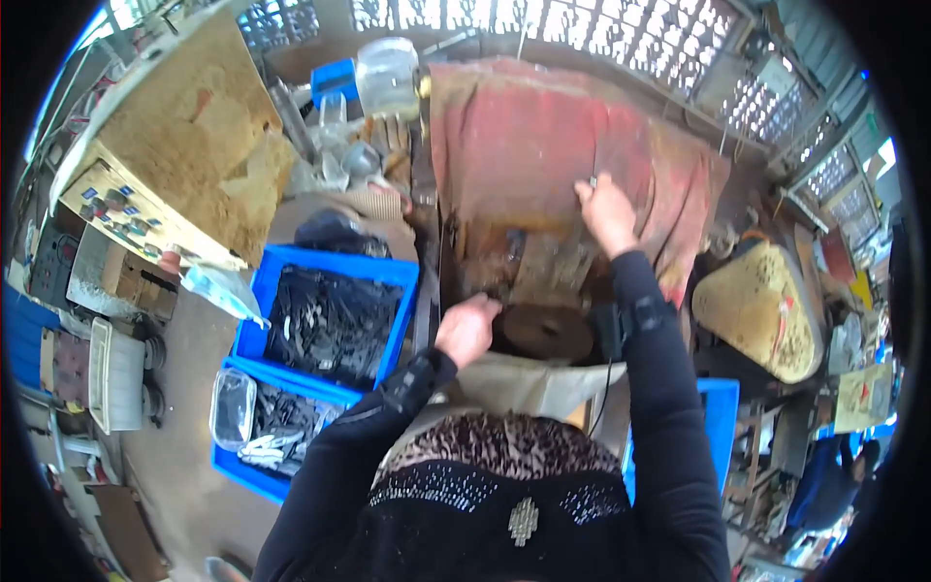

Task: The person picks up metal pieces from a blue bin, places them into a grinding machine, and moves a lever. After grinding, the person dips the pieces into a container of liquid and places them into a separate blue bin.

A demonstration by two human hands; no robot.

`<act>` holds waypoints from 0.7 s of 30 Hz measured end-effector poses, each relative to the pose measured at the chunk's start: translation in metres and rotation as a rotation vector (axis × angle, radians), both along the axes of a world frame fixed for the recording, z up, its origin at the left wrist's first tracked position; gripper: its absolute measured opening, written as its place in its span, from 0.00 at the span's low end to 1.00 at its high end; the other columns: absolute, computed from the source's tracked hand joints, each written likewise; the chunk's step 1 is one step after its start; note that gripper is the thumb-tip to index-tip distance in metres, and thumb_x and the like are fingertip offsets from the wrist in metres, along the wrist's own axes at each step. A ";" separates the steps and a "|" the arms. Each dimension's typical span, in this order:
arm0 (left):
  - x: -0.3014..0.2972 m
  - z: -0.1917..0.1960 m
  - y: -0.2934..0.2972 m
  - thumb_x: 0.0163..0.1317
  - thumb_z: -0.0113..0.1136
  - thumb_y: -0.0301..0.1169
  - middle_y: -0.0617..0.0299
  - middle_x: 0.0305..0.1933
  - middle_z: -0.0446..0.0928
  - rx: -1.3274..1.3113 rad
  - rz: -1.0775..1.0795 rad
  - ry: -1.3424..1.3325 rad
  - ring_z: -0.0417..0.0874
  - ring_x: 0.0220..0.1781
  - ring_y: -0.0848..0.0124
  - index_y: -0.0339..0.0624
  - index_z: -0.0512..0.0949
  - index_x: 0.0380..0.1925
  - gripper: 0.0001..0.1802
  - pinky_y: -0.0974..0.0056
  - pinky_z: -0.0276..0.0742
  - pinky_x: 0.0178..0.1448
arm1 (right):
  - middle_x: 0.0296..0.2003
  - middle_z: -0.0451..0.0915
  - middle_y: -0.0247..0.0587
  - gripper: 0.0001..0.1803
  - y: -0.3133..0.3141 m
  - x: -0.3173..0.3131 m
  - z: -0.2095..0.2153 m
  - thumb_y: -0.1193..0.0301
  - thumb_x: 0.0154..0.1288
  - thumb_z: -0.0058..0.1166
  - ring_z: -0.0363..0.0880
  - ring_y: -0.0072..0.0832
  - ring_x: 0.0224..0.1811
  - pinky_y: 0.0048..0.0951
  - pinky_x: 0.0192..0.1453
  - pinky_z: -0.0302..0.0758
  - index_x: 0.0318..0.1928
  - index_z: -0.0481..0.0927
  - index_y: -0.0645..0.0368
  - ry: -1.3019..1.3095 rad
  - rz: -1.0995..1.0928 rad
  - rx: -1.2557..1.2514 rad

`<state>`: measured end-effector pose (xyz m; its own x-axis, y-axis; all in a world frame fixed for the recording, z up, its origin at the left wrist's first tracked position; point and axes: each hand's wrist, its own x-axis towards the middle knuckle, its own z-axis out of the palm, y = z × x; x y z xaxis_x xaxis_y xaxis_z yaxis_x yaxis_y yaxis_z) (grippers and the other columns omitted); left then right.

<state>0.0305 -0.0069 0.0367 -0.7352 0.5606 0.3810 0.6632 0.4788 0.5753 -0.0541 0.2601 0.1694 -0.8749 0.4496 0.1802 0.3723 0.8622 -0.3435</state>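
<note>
My right hand [609, 211] is raised in front of a dusty red cloth cover [533, 126]. Its fingers are pinched together around a small object, too little of which shows to name. Low at the left edge of the recess under the cloth is my left hand [468, 330], fingers curled closed; whatever they pinch is hidden or too small to make out. Beside that hand, near my body, lies a dark brown round wheel [548, 333]. Behind the wheel, a brownish, dusty panel [553, 267] stands inside the recess.
At my left stand a blue crate [412, 291] of dark thin pieces and a second blue crate [223, 470] with pale pieces and a clear tub [233, 407]. A yellowish triangular top [761, 310] is at the right. A person [824, 485] is farther right.
</note>
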 end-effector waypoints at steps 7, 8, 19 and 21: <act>-0.013 -0.009 0.004 0.51 0.50 0.14 0.49 0.35 0.78 0.197 -0.025 -0.044 0.81 0.40 0.49 0.38 0.81 0.39 0.17 0.54 0.78 0.44 | 0.36 0.82 0.56 0.20 0.022 0.028 0.001 0.54 0.64 0.56 0.81 0.53 0.43 0.49 0.46 0.75 0.41 0.75 0.59 0.143 0.229 -0.124; -0.014 -0.008 0.002 0.51 0.50 0.14 0.49 0.36 0.79 0.218 0.005 -0.045 0.81 0.40 0.49 0.37 0.81 0.39 0.17 0.54 0.78 0.45 | 0.36 0.82 0.56 0.20 0.020 0.043 0.002 0.54 0.64 0.56 0.81 0.53 0.43 0.49 0.46 0.75 0.41 0.75 0.59 0.140 0.217 -0.130; -0.056 -0.017 0.055 0.53 0.53 0.18 0.49 0.35 0.79 -0.207 -0.048 0.238 0.82 0.40 0.54 0.40 0.81 0.37 0.13 0.56 0.78 0.43 | 0.25 0.79 0.40 0.07 -0.031 0.257 -0.045 0.70 0.58 0.62 0.79 0.34 0.24 0.32 0.28 0.73 0.38 0.80 0.54 0.274 0.602 -0.144; -0.076 -0.067 0.053 0.53 0.54 0.19 0.53 0.30 0.76 -0.244 -0.173 0.201 0.80 0.36 0.58 0.38 0.78 0.30 0.06 0.58 0.74 0.38 | 0.25 0.79 0.39 0.08 -0.038 0.279 -0.056 0.71 0.57 0.63 0.79 0.35 0.24 0.33 0.27 0.73 0.37 0.81 0.53 0.271 0.628 -0.080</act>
